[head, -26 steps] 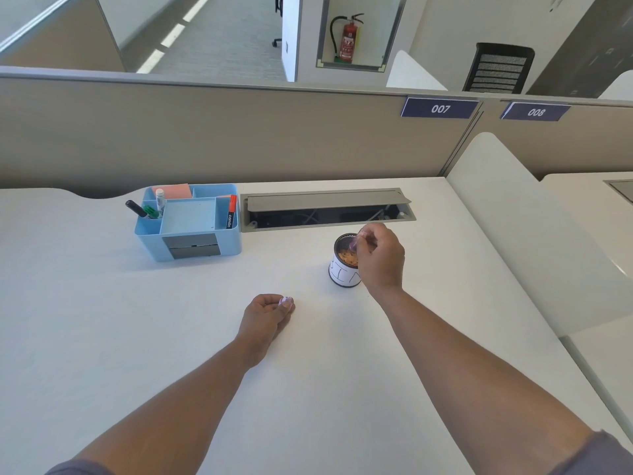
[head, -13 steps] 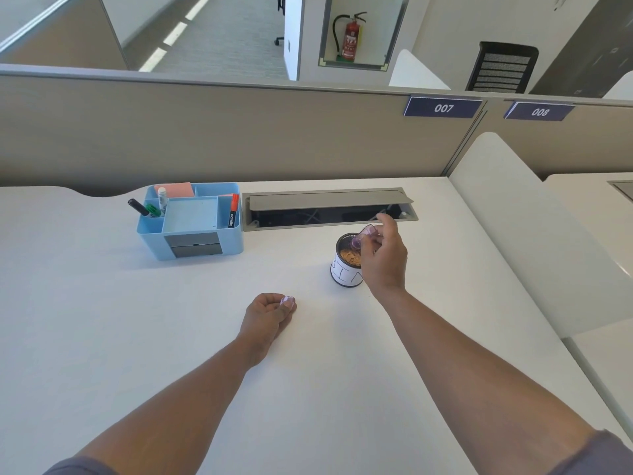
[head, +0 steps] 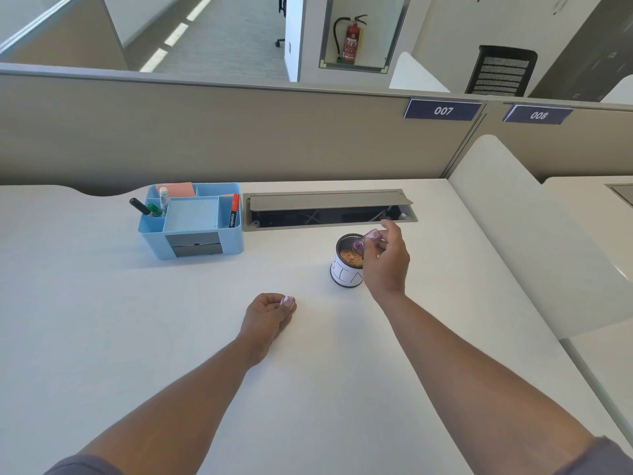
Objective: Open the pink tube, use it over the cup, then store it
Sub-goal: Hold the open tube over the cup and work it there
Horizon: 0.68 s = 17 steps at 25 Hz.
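One pink tube [head: 367,238], tilted with its open end down-left, hangs over the single cup [head: 346,265] at frame center, pinched in the right hand [head: 385,260]. The left hand [head: 269,311], lower center, grips one small cap [head: 287,299]. One blue organizer [head: 191,222] sits upper left.

A white desk [head: 102,320] stood against a beige partition [head: 205,132] bearing number plates 007 [head: 443,111] and 008 [head: 538,115]. Beyond it, a fire extinguisher [head: 351,39] hung in a wall recess, beside a black chair [head: 500,70] and grey carpet [head: 233,32].
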Each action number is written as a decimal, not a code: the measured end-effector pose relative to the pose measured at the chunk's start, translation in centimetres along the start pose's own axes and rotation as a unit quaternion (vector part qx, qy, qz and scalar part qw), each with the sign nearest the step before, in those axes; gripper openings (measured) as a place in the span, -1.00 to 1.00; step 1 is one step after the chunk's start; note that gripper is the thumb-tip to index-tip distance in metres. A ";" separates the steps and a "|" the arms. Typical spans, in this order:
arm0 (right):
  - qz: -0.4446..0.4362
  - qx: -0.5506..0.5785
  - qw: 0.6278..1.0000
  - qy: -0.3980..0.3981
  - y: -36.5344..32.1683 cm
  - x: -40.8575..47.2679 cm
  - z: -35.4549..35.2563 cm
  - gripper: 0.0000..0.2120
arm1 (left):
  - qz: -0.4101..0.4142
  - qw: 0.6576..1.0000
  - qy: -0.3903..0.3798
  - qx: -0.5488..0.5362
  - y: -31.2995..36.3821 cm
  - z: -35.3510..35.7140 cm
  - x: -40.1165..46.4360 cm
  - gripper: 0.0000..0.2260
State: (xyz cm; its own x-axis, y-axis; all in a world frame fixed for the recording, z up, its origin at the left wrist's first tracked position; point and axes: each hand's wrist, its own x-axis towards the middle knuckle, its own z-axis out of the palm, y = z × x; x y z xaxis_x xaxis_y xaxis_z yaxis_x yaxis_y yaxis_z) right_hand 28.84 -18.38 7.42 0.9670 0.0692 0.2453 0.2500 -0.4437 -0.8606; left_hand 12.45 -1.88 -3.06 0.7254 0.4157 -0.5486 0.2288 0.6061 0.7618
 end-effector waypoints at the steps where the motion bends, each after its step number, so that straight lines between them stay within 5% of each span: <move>1: 0.026 0.013 1.000 0.010 -0.1 0.0 0.0 -0.64 | 0.000 1.000 0.000 0.000 0.0 0.0 0.0 -0.72; 8: 0.193 0.138 0.969 0.065 -0.2 -0.4 -0.3 -0.72 | 0.009 1.000 0.000 0.002 -0.2 0.0 -0.2 -0.75; 17: 0.144 0.163 0.974 -0.057 -1.0 -4.7 1.2 -0.78 | 0.014 1.000 0.002 0.011 0.0 -1.5 -1.5 -0.80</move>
State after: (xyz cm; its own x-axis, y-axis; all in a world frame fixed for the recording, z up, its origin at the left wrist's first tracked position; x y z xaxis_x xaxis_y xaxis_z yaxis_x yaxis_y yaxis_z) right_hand 24.12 -17.22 6.58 0.9938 0.0912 -0.0633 -0.0488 -0.1532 -0.9870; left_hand 10.42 -1.48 -2.77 0.7294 0.4352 -0.5278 0.2224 0.5788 0.7846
